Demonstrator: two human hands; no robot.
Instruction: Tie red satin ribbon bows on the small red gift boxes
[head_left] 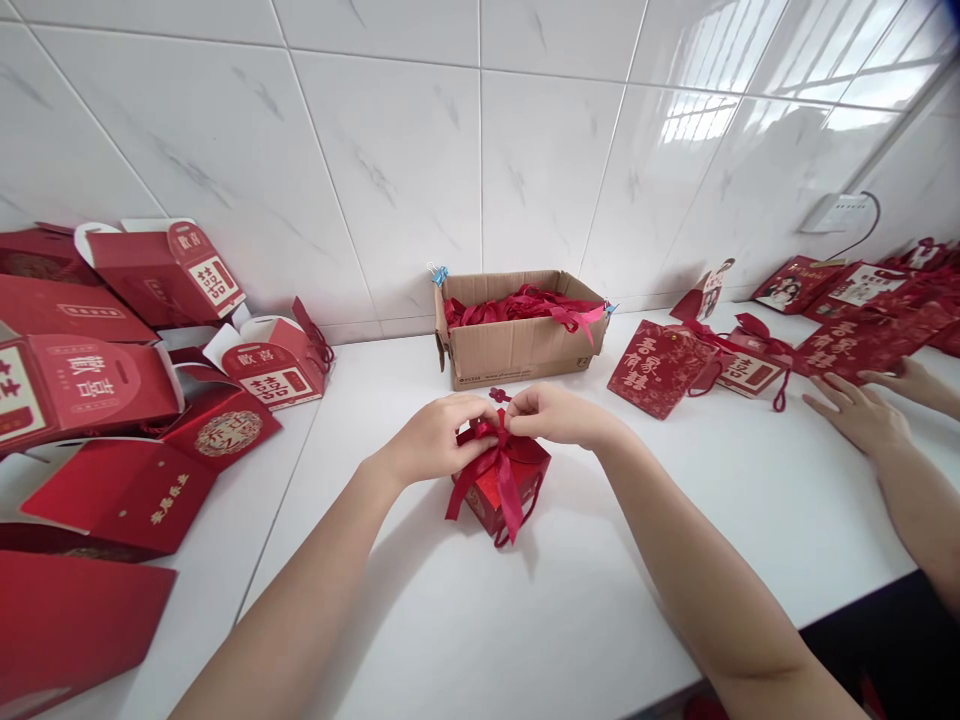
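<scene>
A small red gift box [486,497] stands on the white tabletop in front of me, with a cord handle hanging at its side. Crimson ribbon [508,492] lies across its top, its two tails draping over the front. My left hand [442,432] is closed on the ribbon from the left, thumb and fingers pinched at the knot. From the right, my right hand [546,412] pinches the ribbon close beside it. The knot itself is partly hidden by my fingers. A small dark red flower-shaped piece [499,395] shows just behind the hands.
Behind stands a cardboard box [525,352] of crimson ribbons, with blue clips at its ends. Red gift boxes [97,385] are piled at left. More decorated boxes [660,368] stand at right, where another person's hands [862,415] rest on the table. White tiles back the table.
</scene>
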